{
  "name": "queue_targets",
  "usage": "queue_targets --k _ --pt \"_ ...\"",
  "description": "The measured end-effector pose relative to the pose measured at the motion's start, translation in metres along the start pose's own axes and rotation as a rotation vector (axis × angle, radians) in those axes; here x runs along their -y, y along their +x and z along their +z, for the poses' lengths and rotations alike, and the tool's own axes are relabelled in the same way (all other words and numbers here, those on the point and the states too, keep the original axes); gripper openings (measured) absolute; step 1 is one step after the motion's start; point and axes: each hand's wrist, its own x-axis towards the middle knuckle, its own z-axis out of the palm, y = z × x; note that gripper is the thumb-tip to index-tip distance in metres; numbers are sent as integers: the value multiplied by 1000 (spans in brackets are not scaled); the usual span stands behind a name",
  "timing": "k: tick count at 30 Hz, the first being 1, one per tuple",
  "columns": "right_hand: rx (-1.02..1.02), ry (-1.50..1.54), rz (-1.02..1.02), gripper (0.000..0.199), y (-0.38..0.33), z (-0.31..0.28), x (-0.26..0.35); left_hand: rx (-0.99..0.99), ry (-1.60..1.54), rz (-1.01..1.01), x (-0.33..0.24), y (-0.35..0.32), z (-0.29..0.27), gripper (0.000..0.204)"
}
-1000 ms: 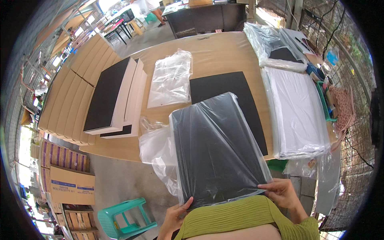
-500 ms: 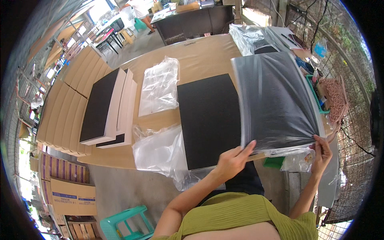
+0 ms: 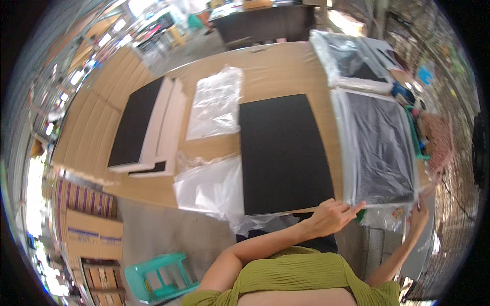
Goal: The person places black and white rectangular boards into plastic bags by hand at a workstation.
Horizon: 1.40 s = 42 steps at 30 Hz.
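A black board in a clear plastic sleeve [image 3: 384,148] lies at the table's right side, seemingly on other sleeved sheets. My left hand [image 3: 334,218] is closed, its fingertips at the sleeve's near left corner. At the near right corner, my right hand [image 3: 418,218] pinches the sleeve's edge, a little blurred. A bare black board [image 3: 283,153] lies flat to the left, its near right corner by my left hand. Further left are a pile of clear plastic sleeves [image 3: 216,104] and a loose, crumpled heap of plastic [image 3: 212,186].
Thick black-topped stacks of boards [image 3: 138,120] stand on the left, beside rows of brown cartons [image 3: 84,130]. More plastic-wrapped boards [image 3: 352,61] lie at the far right. A green basket [image 3: 416,132] edges the table. A turquoise stool [image 3: 161,275] stands on the floor.
The sleeved board has come down and rightward in my hands and now lies flat on the right side. My view has shifted, and the whole bare board now shows.
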Motion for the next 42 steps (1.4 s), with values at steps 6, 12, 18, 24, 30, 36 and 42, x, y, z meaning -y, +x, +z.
queue_targets --k 6,12,18,24,30,36,42 --pt "-67 -124 -306 29 -16 -34 38 -358 168 -381 10 -71 -112 35" --pt "-65 225 -914 24 -51 13 150 -810 622 -980 58 -196 -184 23" --pt "510 565 -1263 23 -180 52 334 -643 777 -1152 85 -207 -206 16" --pt "979 784 -1566 14 -265 129 389 -744 725 -947 45 -184 -230 22" --pt "1314 742 -1501 12 -322 199 413 -986 -212 -868 56 -187 -229 32" --pt "1026 874 -1466 10 -324 206 405 -951 -98 -989 61 -173 -237 31" --pt "627 1122 -1573 11 -310 206 418 -705 -173 -793 90 -184 -230 27"
